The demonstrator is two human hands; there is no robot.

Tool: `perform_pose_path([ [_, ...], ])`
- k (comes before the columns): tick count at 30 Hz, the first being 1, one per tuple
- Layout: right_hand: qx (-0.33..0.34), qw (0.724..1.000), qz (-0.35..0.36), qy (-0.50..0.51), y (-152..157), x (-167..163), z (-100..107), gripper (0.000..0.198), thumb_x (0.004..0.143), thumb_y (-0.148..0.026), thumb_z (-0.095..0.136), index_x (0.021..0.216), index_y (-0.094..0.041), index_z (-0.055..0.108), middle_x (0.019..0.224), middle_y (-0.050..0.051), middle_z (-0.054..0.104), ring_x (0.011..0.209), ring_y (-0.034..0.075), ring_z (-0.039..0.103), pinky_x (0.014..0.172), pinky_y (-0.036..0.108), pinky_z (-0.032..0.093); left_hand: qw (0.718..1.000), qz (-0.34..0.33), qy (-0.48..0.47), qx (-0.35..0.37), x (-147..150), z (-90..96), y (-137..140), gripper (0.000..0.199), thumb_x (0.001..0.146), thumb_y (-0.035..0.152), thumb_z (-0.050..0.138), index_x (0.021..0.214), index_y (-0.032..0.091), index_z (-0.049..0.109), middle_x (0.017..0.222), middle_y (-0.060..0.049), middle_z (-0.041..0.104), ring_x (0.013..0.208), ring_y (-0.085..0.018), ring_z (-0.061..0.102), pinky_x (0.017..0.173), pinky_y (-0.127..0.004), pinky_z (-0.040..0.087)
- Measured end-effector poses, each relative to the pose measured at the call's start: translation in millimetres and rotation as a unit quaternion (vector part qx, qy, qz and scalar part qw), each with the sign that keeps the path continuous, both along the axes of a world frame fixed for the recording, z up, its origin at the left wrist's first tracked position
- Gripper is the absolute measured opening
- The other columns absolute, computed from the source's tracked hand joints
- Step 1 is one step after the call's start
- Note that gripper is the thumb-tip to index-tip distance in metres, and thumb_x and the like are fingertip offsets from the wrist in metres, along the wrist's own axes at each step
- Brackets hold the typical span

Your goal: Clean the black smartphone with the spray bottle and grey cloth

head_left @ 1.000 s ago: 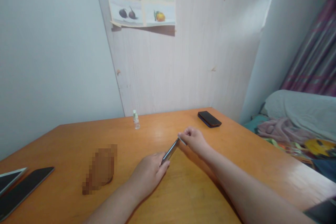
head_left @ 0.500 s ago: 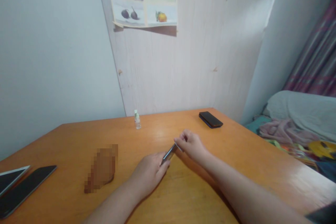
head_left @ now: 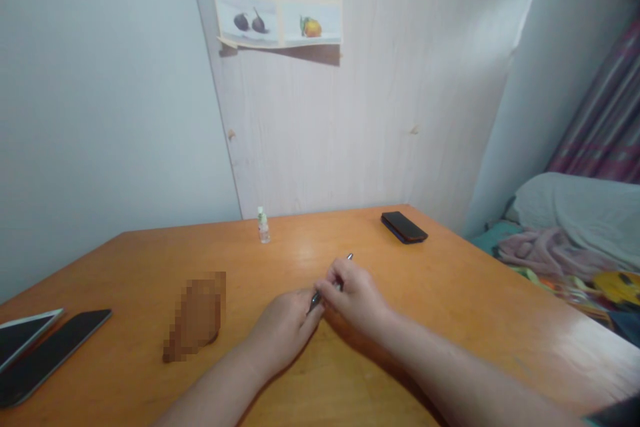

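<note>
My left hand (head_left: 287, 323) is closed around the near end of a slim dark pen (head_left: 349, 257) with a silvery tip. The pen slants away from me to the right, above the wooden table. My right hand (head_left: 353, 295) sits right against the left one, its thumb and fingers closed over the pen's middle. Only the far tip and a short dark piece between the hands show; the rest is covered by fingers.
A small clear bottle (head_left: 264, 227) stands near the table's (head_left: 200, 250) back edge. A black wallet-like case (head_left: 404, 227) lies at the back right. Two flat dark devices, one a black slab (head_left: 55, 357), are at the left, beside a pixelated brown object (head_left: 197, 317).
My right hand has slid down from the pen's far end toward my left hand, and the silvery tip now sticks out beyond it. The left hand keeps its hold.
</note>
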State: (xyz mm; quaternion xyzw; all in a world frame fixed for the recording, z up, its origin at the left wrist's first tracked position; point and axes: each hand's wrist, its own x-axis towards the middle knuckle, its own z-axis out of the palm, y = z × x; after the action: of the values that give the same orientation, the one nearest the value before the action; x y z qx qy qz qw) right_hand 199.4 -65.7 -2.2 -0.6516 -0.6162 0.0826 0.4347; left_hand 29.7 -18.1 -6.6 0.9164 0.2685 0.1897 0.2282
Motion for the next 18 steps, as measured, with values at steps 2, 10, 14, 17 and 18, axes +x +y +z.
perform_pose_path([
  [2, 0.002, 1.0, 0.022, -0.009, -3, -4, 1, 0.02, 0.081, -0.033, 0.063, 0.068, -0.022, 0.053, 0.067, -0.002, 0.058, 0.063, 0.013, 0.051, 0.056, 0.024, 0.034, 1.0, -0.002, -0.005, -0.006, -1, -0.4, 0, 0.029, 0.099, 0.036, 0.037, 0.099, 0.022, 0.062, 0.101, -0.007, 0.072, 0.091, -0.022, 0.066, 0.076, -0.028, 0.045],
  [10, 0.007, 0.998, -0.06, -0.017, 10, 36, 6, 0.024, 0.083, -0.032, 0.062, 0.066, -0.021, 0.05, 0.062, -0.002, 0.054, 0.059, 0.012, 0.046, 0.055, 0.025, 0.03, 1.0, -0.002, 0.027, 0.01, 0, 3.1, 1, 0.025, 0.097, 0.033, 0.042, 0.1, 0.021, 0.063, 0.098, -0.008, 0.071, 0.091, -0.023, 0.065, 0.079, -0.03, 0.046],
  [14, 0.019, 0.999, 0.034, -0.025, 0, 6, 2, 0.019, 0.082, -0.029, 0.063, 0.069, -0.02, 0.053, 0.068, -0.002, 0.056, 0.063, 0.012, 0.048, 0.057, 0.023, 0.032, 1.0, -0.013, 0.004, -0.012, 0, 3.3, 0, 0.028, 0.098, 0.035, 0.039, 0.1, 0.02, 0.063, 0.101, -0.008, 0.072, 0.091, -0.023, 0.066, 0.077, -0.029, 0.045],
  [17, 0.016, 0.999, 0.039, -0.004, 0, 3, 2, 0.02, 0.082, -0.03, 0.063, 0.067, -0.02, 0.053, 0.065, -0.002, 0.056, 0.062, 0.012, 0.048, 0.056, 0.023, 0.032, 1.0, -0.005, 0.001, -0.013, -1, 2.9, 0, 0.029, 0.098, 0.036, 0.039, 0.097, 0.02, 0.063, 0.099, -0.008, 0.071, 0.089, -0.023, 0.065, 0.073, -0.028, 0.044],
  [18, 0.012, 1.0, 0.023, 0.014, 3, 10, 3, 0.021, 0.081, -0.032, 0.063, 0.066, -0.02, 0.053, 0.063, -0.003, 0.055, 0.06, 0.012, 0.047, 0.056, 0.024, 0.031, 1.0, 0.0, 0.004, -0.011, -1, 2.6, 1, 0.028, 0.098, 0.036, 0.039, 0.097, 0.02, 0.063, 0.097, -0.008, 0.071, 0.087, -0.023, 0.065, 0.072, -0.028, 0.043],
])
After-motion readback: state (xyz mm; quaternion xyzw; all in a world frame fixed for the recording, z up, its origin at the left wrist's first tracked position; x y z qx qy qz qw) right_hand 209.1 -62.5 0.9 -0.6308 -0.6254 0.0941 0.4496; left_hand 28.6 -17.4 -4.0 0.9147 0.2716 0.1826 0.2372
